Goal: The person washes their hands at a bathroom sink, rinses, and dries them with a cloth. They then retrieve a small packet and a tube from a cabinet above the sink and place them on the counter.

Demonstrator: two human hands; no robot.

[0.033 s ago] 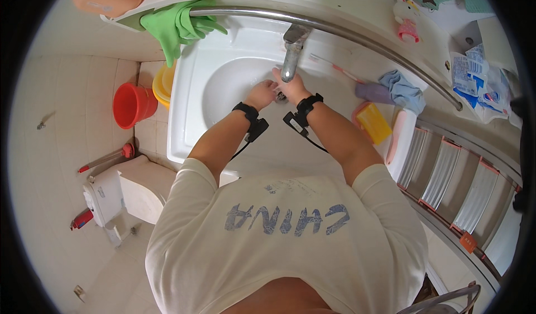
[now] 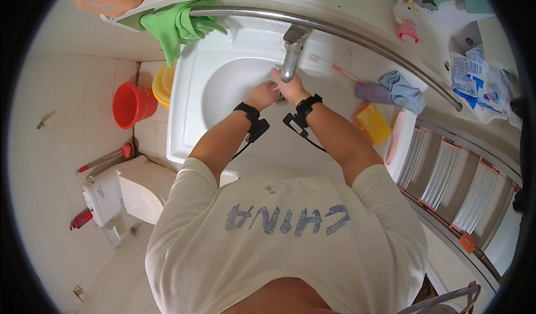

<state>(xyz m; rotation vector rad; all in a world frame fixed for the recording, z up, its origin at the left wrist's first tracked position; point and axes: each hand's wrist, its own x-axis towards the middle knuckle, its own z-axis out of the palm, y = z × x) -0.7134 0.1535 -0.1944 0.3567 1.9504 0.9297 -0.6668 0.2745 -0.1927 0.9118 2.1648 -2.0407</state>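
Observation:
Both my hands are bare and close together over the white sink, below the spout of the metal faucet. My left hand reaches in from the left, fingers extended toward the other palm, their tips partly hidden. Its fingers seem to touch my right hand, whose thumb and fingers are spread apart, some of them behind the spout. I see no object in either hand. Below them the drain is partly visible. Each wrist wears a black strap with a small device and cable.
Green gloves hang over a metal rail across the back. A toothbrush, purple bottle, blue cloth and yellow soap lie right. A red bucket stands left; a folded ladder leans right.

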